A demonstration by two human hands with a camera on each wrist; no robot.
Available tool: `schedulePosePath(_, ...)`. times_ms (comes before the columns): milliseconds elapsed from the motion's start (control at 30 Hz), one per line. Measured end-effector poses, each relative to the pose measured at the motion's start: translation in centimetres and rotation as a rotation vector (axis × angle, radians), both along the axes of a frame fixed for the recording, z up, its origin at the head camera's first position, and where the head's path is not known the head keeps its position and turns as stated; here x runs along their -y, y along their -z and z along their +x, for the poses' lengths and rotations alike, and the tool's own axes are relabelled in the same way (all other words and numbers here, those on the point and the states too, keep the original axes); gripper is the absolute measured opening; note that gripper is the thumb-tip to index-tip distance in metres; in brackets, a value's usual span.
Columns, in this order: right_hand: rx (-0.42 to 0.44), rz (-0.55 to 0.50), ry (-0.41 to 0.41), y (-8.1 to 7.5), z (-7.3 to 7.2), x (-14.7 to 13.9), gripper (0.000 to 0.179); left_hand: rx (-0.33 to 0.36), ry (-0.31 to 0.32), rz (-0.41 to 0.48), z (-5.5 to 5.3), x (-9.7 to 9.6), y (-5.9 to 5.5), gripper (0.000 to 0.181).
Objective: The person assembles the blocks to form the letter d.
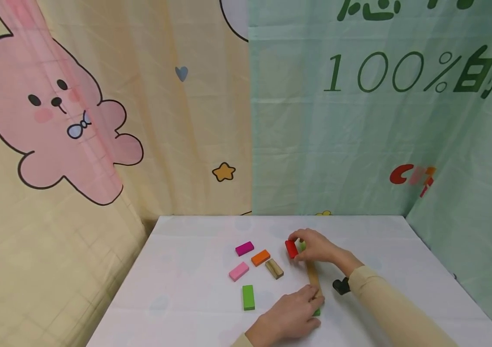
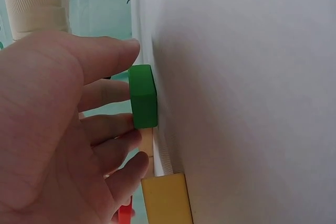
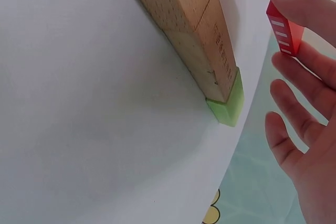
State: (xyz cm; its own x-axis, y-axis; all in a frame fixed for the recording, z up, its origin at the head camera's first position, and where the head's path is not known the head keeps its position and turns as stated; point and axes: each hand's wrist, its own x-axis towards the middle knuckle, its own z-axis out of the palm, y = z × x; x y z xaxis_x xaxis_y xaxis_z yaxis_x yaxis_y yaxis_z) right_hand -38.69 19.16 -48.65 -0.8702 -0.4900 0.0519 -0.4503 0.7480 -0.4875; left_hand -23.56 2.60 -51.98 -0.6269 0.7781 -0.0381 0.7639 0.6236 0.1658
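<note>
In the head view, the right hand pinches a red block just beside the light green block at the far end of a wooden row on the bench. The left hand curls at the near end, around a dark green block, seemingly to steady the row. Left of it, magenta, orange, pink, wood-patterned and bright green blocks lie apart, probably so each can be picked up singly.

The left wrist view shows thumb and fingers on either side of the dark green block; how firmly they press, I cannot tell. A yellow block sits near the fingertips.

In the right wrist view, the red block, striped white, is held between thumb and fingertips, apart from the row; this light grip likely leaves it easy to turn.
</note>
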Motion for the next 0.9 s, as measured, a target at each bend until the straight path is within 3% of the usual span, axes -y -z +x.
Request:
schedulePosePath(200,-0.033,0.002,0.000,-0.3,-0.7,-0.1,0.054,-0.012,0.000,0.006,0.1,0.1,-0.1,0.055)
schedulePosePath(400,-0.043,0.007,0.063,-0.6,-0.8,-0.2,0.055,0.035,-0.007,-0.005,0.2,0.1,0.2,0.056)
schedulePosePath(567,-0.041,0.001,0.103,-0.7,-1.3,-0.4,0.055,0.035,-0.008,-0.010,0.1,0.1,0.4,0.055)
schedulePosePath(900,-0.051,0.010,0.118,-0.7,-2.5,-1.3,0.055,0.037,-0.002,-0.011,0.2,0.1,0.0,0.056)
